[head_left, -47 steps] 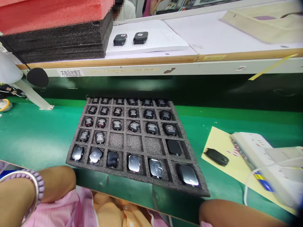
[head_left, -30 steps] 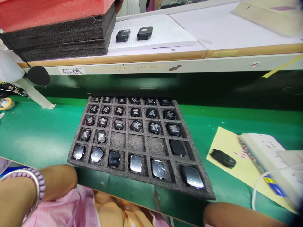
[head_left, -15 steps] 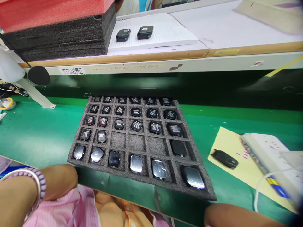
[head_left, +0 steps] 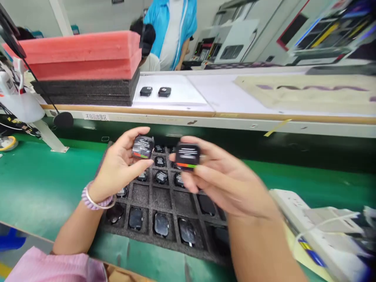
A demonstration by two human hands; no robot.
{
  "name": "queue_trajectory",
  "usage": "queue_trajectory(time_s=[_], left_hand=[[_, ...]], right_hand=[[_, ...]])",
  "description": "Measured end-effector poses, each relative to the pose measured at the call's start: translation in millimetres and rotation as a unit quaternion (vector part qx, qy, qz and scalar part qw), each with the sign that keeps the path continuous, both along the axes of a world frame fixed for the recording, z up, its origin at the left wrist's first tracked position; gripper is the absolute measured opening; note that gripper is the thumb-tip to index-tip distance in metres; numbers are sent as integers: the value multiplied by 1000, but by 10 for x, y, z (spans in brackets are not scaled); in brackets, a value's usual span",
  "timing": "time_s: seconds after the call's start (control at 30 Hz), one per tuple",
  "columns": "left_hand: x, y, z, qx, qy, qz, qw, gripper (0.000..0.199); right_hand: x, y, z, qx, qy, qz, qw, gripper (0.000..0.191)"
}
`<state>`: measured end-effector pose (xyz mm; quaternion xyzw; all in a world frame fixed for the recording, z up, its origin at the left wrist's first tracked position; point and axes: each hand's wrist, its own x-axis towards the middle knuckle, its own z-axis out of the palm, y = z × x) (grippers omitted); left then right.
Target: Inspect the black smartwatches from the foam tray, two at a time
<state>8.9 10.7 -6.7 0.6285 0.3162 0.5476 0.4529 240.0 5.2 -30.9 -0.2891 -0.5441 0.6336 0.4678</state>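
While both hands hover above a grey foam tray (head_left: 140,196), the left hand (head_left: 117,166), a beaded bracelet (head_left: 96,199) at its wrist, pinches a black square watch body (head_left: 143,147) between thumb and fingers. The right hand (head_left: 223,176) closes on a second watch body (head_left: 187,156) near it, not touching; blur makes that hand's exact finger placement hard to read. Both labelled faces turn toward the camera. The tray's grid of compartments holds more dark watch bodies (head_left: 161,177), those in the far rows partly hidden behind the hands, and glossy-faced ones (head_left: 161,224) along the near row; three middle cells show only foam. The tray sits on a green bench mat (head_left: 38,188). At right, a white power strip (head_left: 293,205) lies on a yellow sheet (head_left: 296,239). Across the bench, dark foam sheets (head_left: 88,92) stack under red foam (head_left: 79,53), beside a white pad (head_left: 182,94) bearing two black devices (head_left: 146,91). A co-worker in a blue jacket (head_left: 170,27) stands behind.
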Motion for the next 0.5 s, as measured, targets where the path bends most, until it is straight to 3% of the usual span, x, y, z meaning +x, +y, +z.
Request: queue_trajectory(time_s=[0.2, 0.33, 0.5], left_hand=[[144, 233, -246, -57, -23, -29, 998, 60], [158, 242, -262, -86, -16, -34, 996, 52], [173, 221, -268, -100, -32, -61, 993, 59]], right_hand=[[-219, 199, -98, -57, 67, 34, 996, 56], [-237, 217, -151, -26, 54, 4, 998, 49], [-230, 219, -139, -16, 49, -20, 998, 48]])
